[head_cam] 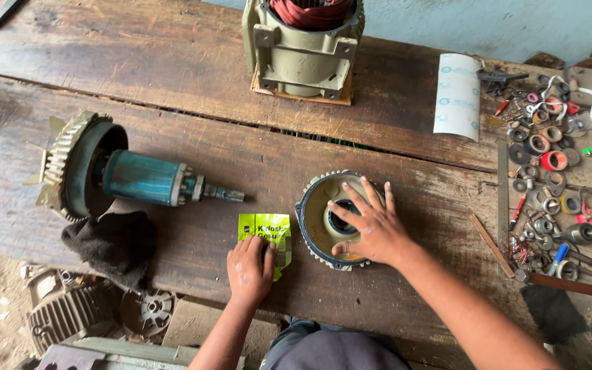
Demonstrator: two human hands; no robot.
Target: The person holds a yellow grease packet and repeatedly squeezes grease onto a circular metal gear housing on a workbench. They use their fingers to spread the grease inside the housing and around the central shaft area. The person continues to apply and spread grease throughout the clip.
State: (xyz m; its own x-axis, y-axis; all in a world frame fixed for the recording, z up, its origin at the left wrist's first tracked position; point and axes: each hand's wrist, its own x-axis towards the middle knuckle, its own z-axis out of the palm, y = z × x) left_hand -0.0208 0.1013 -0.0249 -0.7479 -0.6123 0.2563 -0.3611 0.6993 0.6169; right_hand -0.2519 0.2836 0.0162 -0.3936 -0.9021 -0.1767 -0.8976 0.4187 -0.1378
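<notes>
Left hand on green packet, right hand spread inside round ribbed motor cover

Bare forearms, no sleeves; dark blue-grey trousers

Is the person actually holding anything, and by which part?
Nothing is lifted. The right hand presses flat inside the round motor cover; the left hand rests on the green packet's lower edge.
</notes>
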